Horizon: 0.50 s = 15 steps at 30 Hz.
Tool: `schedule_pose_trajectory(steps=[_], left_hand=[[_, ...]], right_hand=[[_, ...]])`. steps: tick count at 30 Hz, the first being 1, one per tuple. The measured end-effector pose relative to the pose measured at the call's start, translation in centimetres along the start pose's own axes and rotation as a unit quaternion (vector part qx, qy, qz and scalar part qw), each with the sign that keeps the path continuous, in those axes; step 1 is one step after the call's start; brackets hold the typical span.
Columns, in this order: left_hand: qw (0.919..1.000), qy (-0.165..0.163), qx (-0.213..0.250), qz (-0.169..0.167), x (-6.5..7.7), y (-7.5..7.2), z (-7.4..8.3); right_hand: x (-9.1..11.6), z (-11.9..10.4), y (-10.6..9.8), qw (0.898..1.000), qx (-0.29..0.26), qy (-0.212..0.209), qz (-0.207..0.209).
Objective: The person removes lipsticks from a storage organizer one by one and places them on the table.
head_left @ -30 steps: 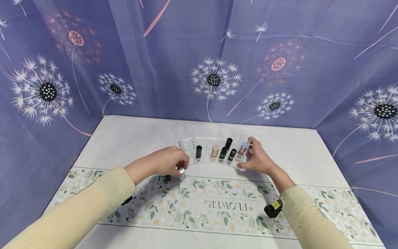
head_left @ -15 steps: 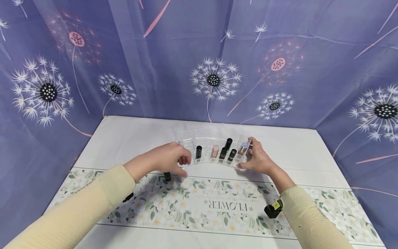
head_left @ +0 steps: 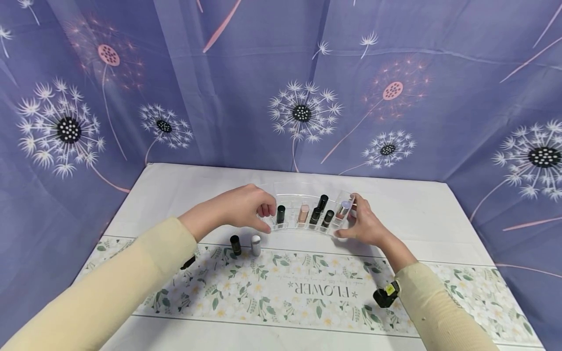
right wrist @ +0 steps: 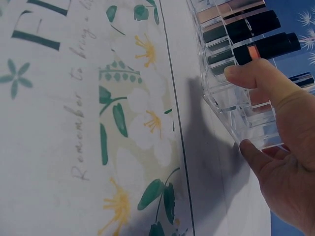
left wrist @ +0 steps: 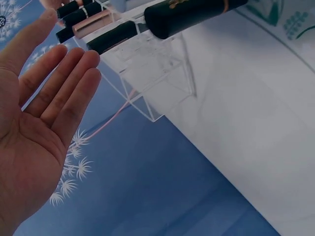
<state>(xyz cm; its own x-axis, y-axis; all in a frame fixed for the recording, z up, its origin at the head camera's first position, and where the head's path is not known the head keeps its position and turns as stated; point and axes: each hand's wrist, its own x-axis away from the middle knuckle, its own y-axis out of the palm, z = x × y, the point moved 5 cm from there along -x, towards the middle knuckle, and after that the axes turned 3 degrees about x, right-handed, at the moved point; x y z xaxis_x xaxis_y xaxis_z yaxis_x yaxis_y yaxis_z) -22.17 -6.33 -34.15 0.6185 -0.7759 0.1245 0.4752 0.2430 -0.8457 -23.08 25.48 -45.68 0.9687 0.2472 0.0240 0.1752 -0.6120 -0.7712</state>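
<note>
A clear, curved acrylic lipstick organizer (head_left: 294, 228) stands on the table with several lipsticks in its slots. My right hand (head_left: 366, 222) grips its right end, thumb at the front and fingers around the side, beside a lilac-capped lipstick (head_left: 344, 208). Over the organizer's left end, my left hand (head_left: 246, 207) holds nothing; the left wrist view shows its fingers (left wrist: 74, 93) extended near a black lipstick (left wrist: 115, 37). Below that hand, a black lipstick (head_left: 235, 245) and a silver-white one (head_left: 256, 245) stand upright on the table.
A flower-printed runner (head_left: 325, 312) with lettering crosses the white table (head_left: 197, 187). Blue-purple curtains (head_left: 237, 122) with dandelion prints enclose the back and sides. In the organizer, a pink lipstick (head_left: 303, 213) stands between black ones.
My left hand has let go of the silver-white lipstick and moved up and right to the organizer's left end. The right hand has stayed in place.
</note>
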Motion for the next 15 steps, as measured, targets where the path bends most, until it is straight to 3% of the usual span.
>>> schedule_pose_trajectory(steps=[6,15], left_hand=[[0.9996,0.007,-0.005,0.028,-1.3,-0.9,0.1],[0.9993,-0.013,-0.001,0.036,-2.8,-1.2,-0.4]], right_hand=[[0.0,0.1,-0.1,1.000,-0.001,-0.004,0.003],[-0.1,0.2,0.0,1.000,-0.002,-0.002,0.002]])
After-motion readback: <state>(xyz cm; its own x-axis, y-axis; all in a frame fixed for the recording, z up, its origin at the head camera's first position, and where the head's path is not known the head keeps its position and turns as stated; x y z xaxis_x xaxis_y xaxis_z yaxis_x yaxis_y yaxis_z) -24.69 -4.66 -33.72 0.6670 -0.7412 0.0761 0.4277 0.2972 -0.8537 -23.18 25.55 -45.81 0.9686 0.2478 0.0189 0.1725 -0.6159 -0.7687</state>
